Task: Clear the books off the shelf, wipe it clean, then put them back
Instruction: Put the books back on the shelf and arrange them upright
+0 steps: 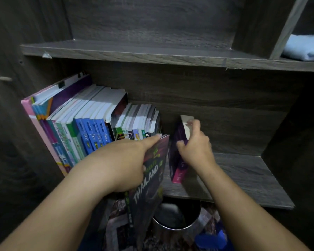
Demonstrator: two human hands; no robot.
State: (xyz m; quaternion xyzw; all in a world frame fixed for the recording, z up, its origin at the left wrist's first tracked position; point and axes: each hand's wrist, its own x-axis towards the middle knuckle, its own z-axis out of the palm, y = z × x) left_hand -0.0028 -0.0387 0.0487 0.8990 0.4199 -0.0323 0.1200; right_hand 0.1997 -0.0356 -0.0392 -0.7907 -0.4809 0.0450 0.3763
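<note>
The dark THAILAND book point(150, 180) leans out past the near edge of the shelf point(243, 178), its upper half gripped in your left hand point(123, 163). Just to its right, your right hand point(196, 147) curls round the top of the upright purple book point(178, 154); a row of books point(91, 124) stands packed at the left

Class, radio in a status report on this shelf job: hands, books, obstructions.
Left hand grips Thailand book, tilted over shelf edge. Right hand holds purple book standing on shelf. Row of books stands at left. Metal bin sits below.
</note>
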